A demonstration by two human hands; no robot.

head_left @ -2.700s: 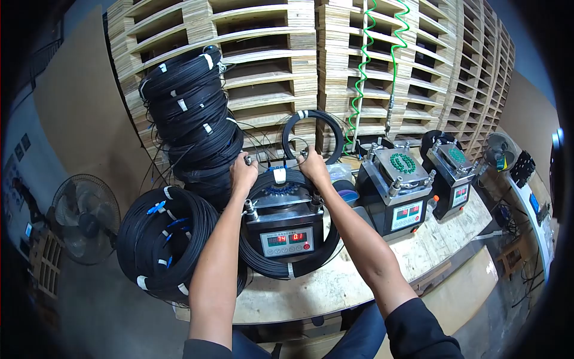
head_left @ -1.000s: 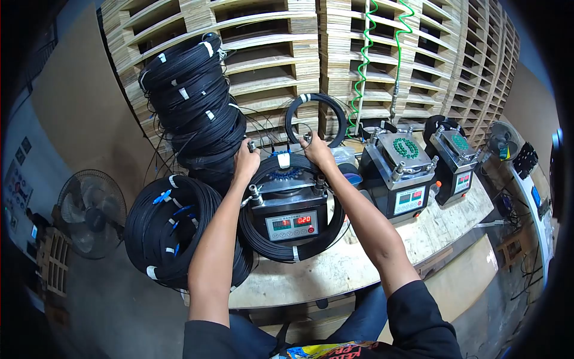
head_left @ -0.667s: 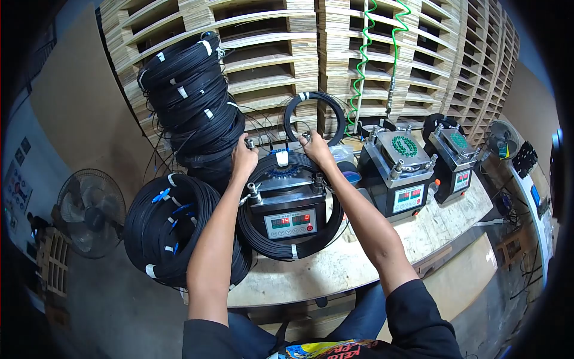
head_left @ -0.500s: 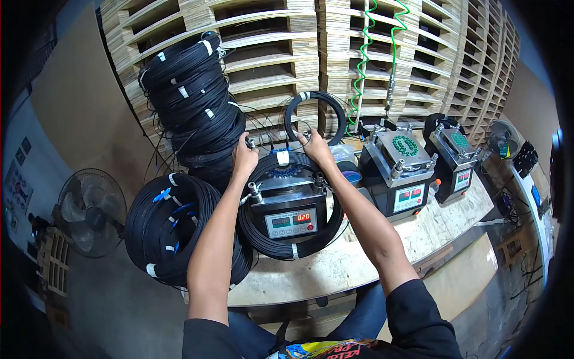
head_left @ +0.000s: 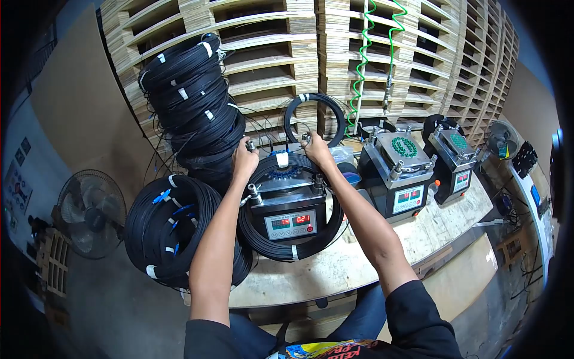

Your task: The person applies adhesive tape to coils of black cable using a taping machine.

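A black machine with a metal top [head_left: 287, 198] and a lit red digital display stands on the table before me. A coil of black cable [head_left: 280, 248] with white tape bands hangs around it. My left hand [head_left: 245, 160] is closed around the metal corner knob [head_left: 250, 145] at the machine's back left. At the back right, my right hand [head_left: 317, 149] is closed on the matching knob [head_left: 305, 138]. Blue connectors [head_left: 281, 153] sit along the back edge between my hands. Small blue pieces [head_left: 286, 173] form a ring on the top plate.
Stacked black cable coils [head_left: 191, 102] rise at the back left, with more coils [head_left: 170, 227] in front. Two similar machines [head_left: 399, 173] [head_left: 455, 155] stand right on the wooden table [head_left: 382, 239]. Another coil [head_left: 293, 113] leans by the pallets [head_left: 269, 54]. A fan [head_left: 89, 209] stands left.
The machine's right-hand reading has gone from 0.20 to 0.21, and its left-hand digits are now clearly lit. Both hands stay at the back knobs with hardly any movement.
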